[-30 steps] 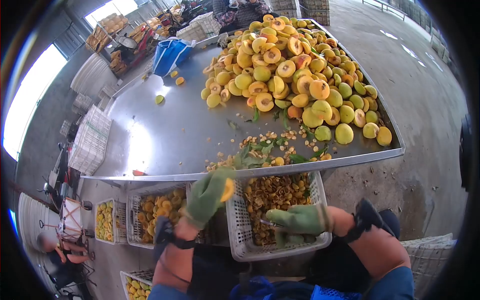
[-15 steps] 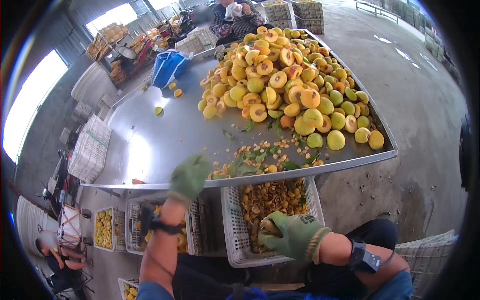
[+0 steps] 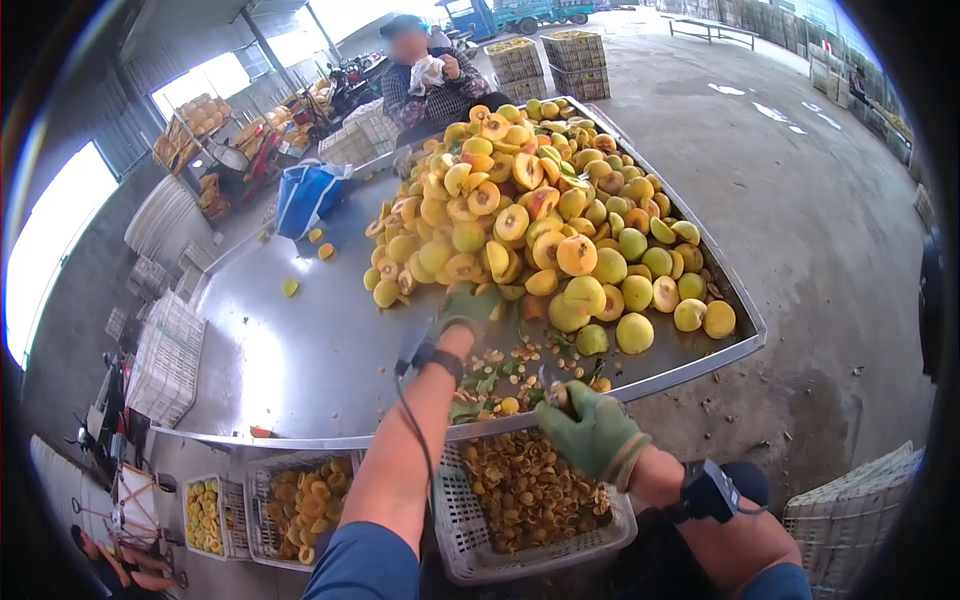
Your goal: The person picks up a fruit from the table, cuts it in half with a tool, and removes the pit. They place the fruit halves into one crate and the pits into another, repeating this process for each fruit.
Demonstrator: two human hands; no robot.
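Across the steel table (image 3: 300,340), stretched the left hand (image 3: 470,308) to the peach pile (image 3: 530,230) — fingers curled at its near edge, grasp unclear. Held the right hand (image 3: 592,432) above the pit crate (image 3: 520,495), fingers clenched on a small object (image 3: 556,395).

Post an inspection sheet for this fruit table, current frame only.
Surface: metal table, raised rim, glare near left.
Job's things: fruit pile, whole and halved mixed, on the far right; crate of pits under the near edge; crate of halves to its left.
Clutter: loose pits and leaves by the near edge; blue bag.
Hands: left hand gloved, at the pile's near edge, grip unclear; right hand gloved, fisted over the rim.
Cables: cable along the left forearm.
Surroundings: person at the far end; stacked crates.
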